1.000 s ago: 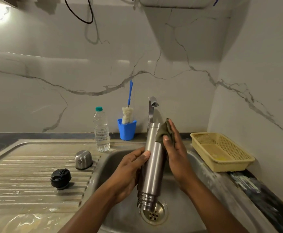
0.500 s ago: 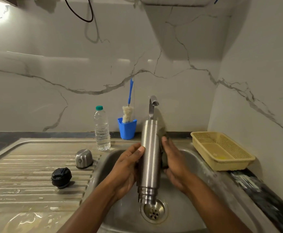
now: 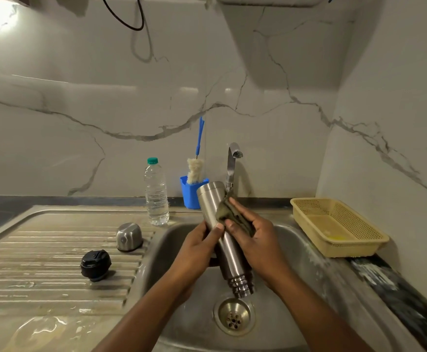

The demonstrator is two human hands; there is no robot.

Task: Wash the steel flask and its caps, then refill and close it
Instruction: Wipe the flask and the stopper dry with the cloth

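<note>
The steel flask [image 3: 216, 214] hangs upside down over the sink basin [image 3: 293, 252], its open threaded mouth pointing at the drain [image 3: 234, 316] and its base tilted to the upper left. My left hand [image 3: 194, 255] grips the flask's middle from the left. My right hand [image 3: 257, 243] holds a dark green scrub pad [image 3: 229, 214] and presses it against the flask's upper right side. The steel outer cap [image 3: 129, 237] and the black inner cap [image 3: 95, 264] lie on the ribbed drainboard [image 3: 42, 262] to the left.
A plastic water bottle [image 3: 156, 193] stands behind the drainboard. A blue cup [image 3: 189, 193] holds a bottle brush [image 3: 195, 170]. The tap [image 3: 232, 161] rises behind the flask. A yellow perforated basket [image 3: 339, 226] sits right of the sink, by the side wall.
The flask has tipped from nearly vertical to base-left. My right hand and the scrub pad slid down the flask, then back up toward its base.
</note>
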